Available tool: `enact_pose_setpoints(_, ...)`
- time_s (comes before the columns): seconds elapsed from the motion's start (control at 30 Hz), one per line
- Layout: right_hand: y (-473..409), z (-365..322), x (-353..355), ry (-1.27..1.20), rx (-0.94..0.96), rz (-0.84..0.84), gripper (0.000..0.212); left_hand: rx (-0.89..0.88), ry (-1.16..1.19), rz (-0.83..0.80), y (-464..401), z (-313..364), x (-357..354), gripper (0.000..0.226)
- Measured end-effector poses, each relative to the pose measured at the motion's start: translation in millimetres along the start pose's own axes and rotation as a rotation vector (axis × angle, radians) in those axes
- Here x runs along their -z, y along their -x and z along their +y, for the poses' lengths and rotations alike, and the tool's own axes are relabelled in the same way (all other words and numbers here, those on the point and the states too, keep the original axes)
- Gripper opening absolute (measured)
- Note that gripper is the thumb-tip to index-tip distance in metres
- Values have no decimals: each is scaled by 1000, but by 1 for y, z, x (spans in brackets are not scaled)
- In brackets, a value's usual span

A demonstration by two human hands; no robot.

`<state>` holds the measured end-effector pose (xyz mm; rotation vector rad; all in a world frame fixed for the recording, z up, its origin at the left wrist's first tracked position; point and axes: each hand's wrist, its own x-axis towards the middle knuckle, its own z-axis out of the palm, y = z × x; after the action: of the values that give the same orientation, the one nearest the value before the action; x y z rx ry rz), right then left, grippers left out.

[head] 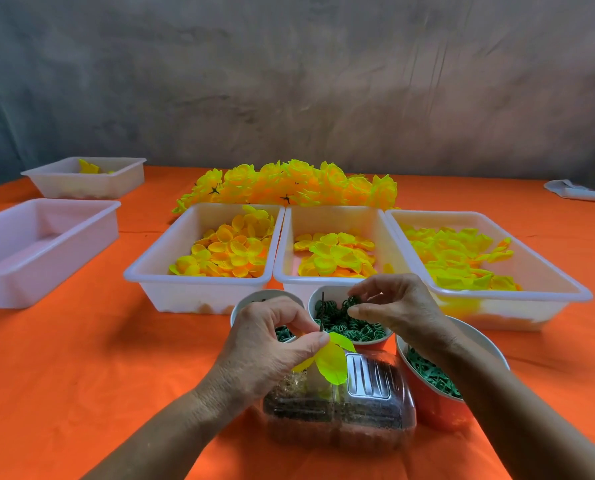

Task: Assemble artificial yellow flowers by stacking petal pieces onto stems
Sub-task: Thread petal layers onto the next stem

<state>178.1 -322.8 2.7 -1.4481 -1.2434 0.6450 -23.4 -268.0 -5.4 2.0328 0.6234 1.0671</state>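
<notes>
Pinching a thin dark stem (322, 311) with a yellow petal piece (332, 362) threaded on it, the left hand (271, 341) holds both above a clear plastic box (368, 410). Stem upright, tip over the middle cup (349, 320) of green ring parts. Right hand (393, 306) over that cup, thumb and forefinger narrow, closing on a green ring (353, 301). Three white trays (199, 289) of loose yellow petals sit behind on the orange counter (81, 358); finished flowers (289, 183) are heaped beyond them.
</notes>
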Motion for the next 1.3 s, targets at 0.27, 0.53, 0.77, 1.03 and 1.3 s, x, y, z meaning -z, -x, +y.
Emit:
enact_pose_setpoints(0.27, 3, 1, -3, -211, -115, 31, 21, -11, -7, 4, 0, 1, -1, 28)
enact_pose_setpoints(0.53, 3, 2, -8, 151, -96, 93, 20, 4, -25, -2, 1, 3, 0, 25)
enact_pose_setpoints(0.77, 8, -7, -10, 104, -31, 111, 26, 10, -26, -1, 1, 4, 0, 26)
enact_pose_setpoints(1.03, 21, -35, -24, -366, -60, 29, 6, 41, -13, -11, 1, 6, 0, 23)
enact_pose_setpoints(1.3, 31, -53, -30, -528, 70, 20, 30, 69, 5, -18, 3, 10, 1, 22)
